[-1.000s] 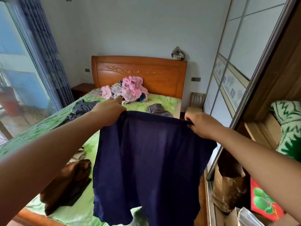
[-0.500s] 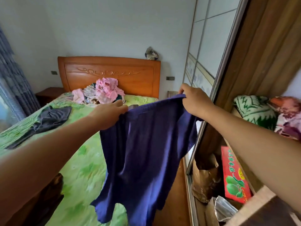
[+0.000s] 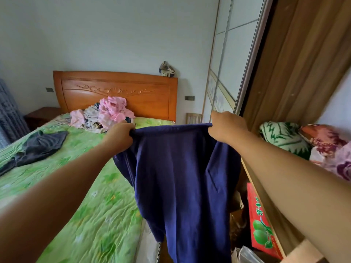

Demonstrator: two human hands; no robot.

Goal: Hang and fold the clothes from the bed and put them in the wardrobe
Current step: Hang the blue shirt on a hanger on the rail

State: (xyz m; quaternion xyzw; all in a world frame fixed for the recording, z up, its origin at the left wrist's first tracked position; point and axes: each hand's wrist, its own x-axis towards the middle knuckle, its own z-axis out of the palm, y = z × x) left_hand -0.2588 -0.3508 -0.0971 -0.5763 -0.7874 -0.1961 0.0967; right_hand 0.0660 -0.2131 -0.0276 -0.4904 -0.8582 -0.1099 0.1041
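Two bare arms reach out from the bottom of the view. The left hand (image 3: 119, 137) and the right hand (image 3: 226, 128) are apart, and each one grips the top edge of a dark blue piece of clothing (image 3: 180, 177). The blue cloth hangs down in the air between the bed (image 3: 85, 205) and the open wardrobe (image 3: 296, 73). Low in the wardrobe stands a red box (image 3: 260, 221) with green fruit on it. On a shelf above it lies a green and white blanket (image 3: 283, 137). A dark grey garment (image 3: 38, 147) lies on the green bed cover. Farther back, a heap of pink and pale clothes (image 3: 106, 114) sits by the wooden headboard (image 3: 117, 92). A small striped thing (image 3: 166, 70) rests on top of the headboard.
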